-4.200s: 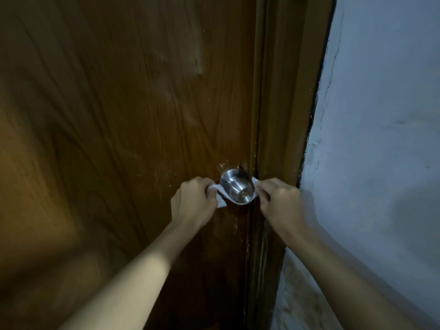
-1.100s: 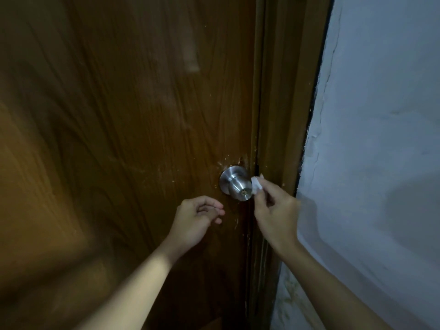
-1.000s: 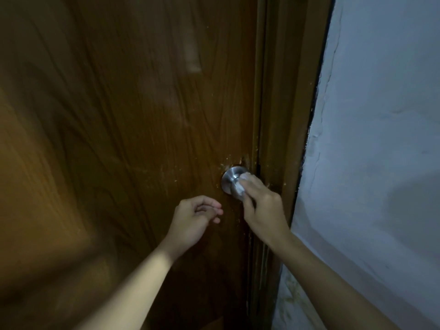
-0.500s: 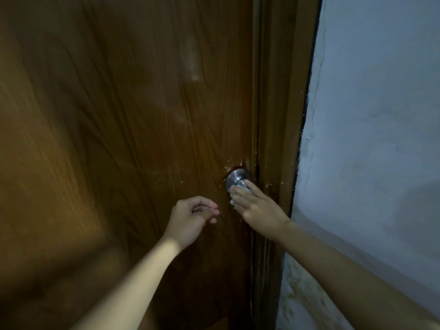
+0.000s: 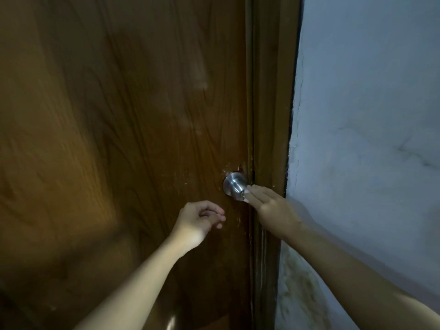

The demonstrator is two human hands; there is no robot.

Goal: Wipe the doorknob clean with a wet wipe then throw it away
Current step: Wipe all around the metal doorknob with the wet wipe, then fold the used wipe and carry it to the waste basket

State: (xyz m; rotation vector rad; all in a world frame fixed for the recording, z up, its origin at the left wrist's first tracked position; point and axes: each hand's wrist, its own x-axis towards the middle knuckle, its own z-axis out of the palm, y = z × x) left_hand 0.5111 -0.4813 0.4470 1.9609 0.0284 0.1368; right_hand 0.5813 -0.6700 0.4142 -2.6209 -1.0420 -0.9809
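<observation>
A round silver doorknob point(image 5: 234, 186) sits at the right edge of a brown wooden door point(image 5: 123, 139). My right hand point(image 5: 271, 206) reaches it from the lower right, fingers flat against the knob's right side, pressing a white wet wipe point(image 5: 245, 195) of which only a small sliver shows under the fingertips. My left hand point(image 5: 200, 220) hovers below and left of the knob, loosely curled, fingers close together, holding nothing and not touching the door.
A brown door frame point(image 5: 269, 115) runs down just right of the knob. Beyond it is a rough whitish wall point(image 5: 369, 139) with cracks along the frame. The light is dim.
My left hand let go of the wipe and dropped below the knob. My right hand swept the wipe over the knob's face and has slid back to its right side.
</observation>
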